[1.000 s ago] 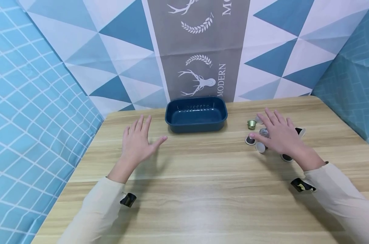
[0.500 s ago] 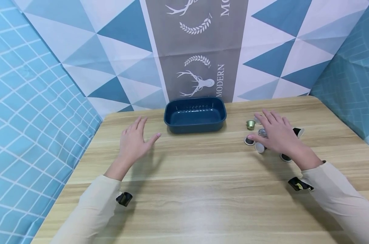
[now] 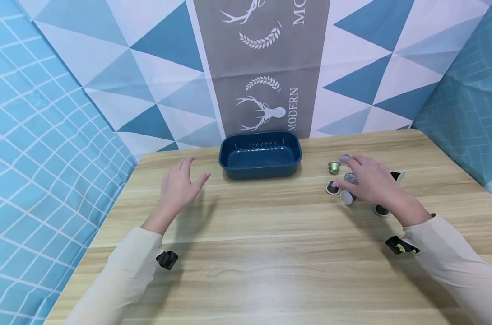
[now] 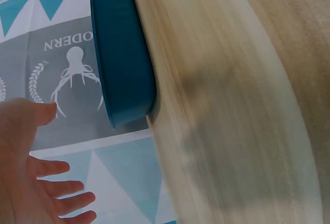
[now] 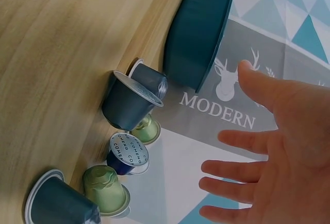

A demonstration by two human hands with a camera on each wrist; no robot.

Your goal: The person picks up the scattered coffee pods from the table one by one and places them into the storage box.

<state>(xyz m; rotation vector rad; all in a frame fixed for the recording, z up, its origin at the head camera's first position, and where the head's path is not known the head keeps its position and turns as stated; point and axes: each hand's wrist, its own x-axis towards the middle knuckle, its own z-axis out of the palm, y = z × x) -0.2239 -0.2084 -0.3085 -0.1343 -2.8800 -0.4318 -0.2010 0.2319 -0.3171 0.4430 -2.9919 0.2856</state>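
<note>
Several coffee capsules lie on the right of the table, among them a small green capsule (image 3: 333,167), a dark capsule (image 3: 332,188) and one with a pale lid (image 3: 346,197). My right hand (image 3: 369,180) hovers over this group, fingers spread and holding nothing; it hides part of them. In the right wrist view a dark teal capsule (image 5: 129,103) and a green one (image 5: 105,189) show beside the hand. My left hand (image 3: 178,185) is held above the table left of the blue tray (image 3: 262,172), thumb apart from relaxed fingers, with nothing in it.
The deep blue rectangular tray stands at the table's back edge, against a patterned cloth backdrop (image 3: 266,63). A blue checked cloth (image 3: 47,149) hangs along the left side. The wooden table (image 3: 254,253) extends toward me.
My left hand has shifted slightly left and its fingers have bent in a little. The right hand's fingers have lowered and curved above the capsules. The capsules and tray stay put.
</note>
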